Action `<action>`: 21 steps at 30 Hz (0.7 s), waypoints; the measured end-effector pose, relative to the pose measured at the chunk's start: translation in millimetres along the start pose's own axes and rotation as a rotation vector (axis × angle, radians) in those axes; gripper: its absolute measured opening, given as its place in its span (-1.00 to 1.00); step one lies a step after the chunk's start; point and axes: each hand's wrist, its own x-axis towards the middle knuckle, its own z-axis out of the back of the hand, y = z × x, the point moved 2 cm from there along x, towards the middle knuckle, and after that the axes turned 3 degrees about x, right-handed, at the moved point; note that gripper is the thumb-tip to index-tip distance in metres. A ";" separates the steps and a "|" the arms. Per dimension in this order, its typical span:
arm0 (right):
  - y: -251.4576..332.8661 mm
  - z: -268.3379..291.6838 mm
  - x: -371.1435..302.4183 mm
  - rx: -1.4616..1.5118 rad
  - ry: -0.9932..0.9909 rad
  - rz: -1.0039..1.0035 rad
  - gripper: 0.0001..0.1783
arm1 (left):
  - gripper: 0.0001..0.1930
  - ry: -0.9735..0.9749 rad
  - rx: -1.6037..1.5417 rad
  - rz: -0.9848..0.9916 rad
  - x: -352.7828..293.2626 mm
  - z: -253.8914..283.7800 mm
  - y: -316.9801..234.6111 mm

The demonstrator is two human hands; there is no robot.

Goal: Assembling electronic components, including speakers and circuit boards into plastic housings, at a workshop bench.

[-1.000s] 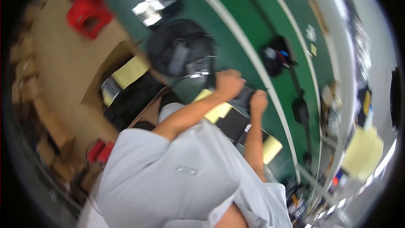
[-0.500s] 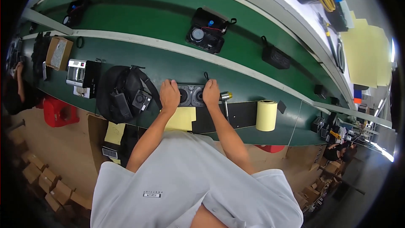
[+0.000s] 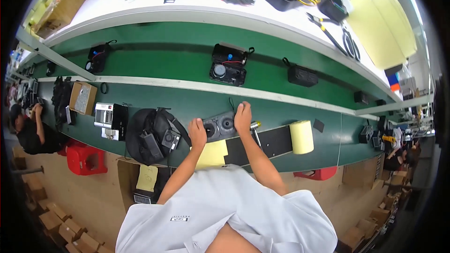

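A dark grey speaker [image 3: 218, 127] with two round cones facing up is held between my hands over the green bench. My left hand [image 3: 197, 133] grips its left end, and my right hand [image 3: 243, 118] is closed round its right end. The speaker slants, its right end farther from me. A thin black wrist loop [image 3: 231, 103] sticks out at its far right corner. Just right of my right hand lies a hammer [image 3: 255, 125] with a yellow-tipped head. Yellow paper [image 3: 212, 154] lies below the speaker, beside a black strip [image 3: 276, 142].
A black backpack [image 3: 140, 129] sits left, with a silver and black machine [image 3: 110, 116] beyond it. A yellow roll [image 3: 301, 137] stands right. An opened speaker [image 3: 228, 68] and a closed one [image 3: 301, 75] lie behind the rail. Pliers [image 3: 328, 32] rest on the upper shelf.
The view has tilted up, showing more of the upper shelf. The speaker has turned from level to slanted, its right end now farther away; both hands still hold it.
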 end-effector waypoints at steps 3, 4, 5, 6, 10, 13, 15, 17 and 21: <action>-13.4 24.5 -23.5 0.033 -0.162 -0.099 -0.67 | -0.57 0.197 0.096 -0.063 -5.2 27.5 -20.8; -16.6 29.7 -36.4 0.054 -0.099 -0.092 -0.70 | -0.55 0.328 0.267 -0.043 -1.6 34.1 -17.6; -20.4 35.1 -53.1 0.076 -0.036 -0.087 -0.72 | -0.55 0.330 0.281 -0.051 3.1 39.7 -13.6; -23.3 42.6 -68.2 0.084 -0.042 -0.096 -0.72 | -0.55 0.431 0.409 -0.112 4.6 41.5 -8.2; -49.4 53.8 -113.9 0.012 0.070 -0.118 -0.75 | -0.60 0.311 0.507 -0.601 -2.5 49.2 -85.5; -49.7 47.7 -129.8 0.110 0.203 -0.221 -0.75 | -0.57 0.318 0.392 -1.035 13.2 21.6 -110.3; -40.5 40.5 -131.0 0.050 0.330 -0.104 -0.74 | -0.57 0.509 0.413 -1.418 19.9 1.0 -110.2; -40.8 45.1 -124.3 -0.011 0.290 -0.072 -0.79 | -0.59 0.498 0.501 -1.322 28.3 -0.6 -110.5; -40.4 79.5 -96.2 -0.219 -0.068 -0.086 -0.78 | -0.62 0.042 0.846 -0.927 79.7 -1.9 -79.1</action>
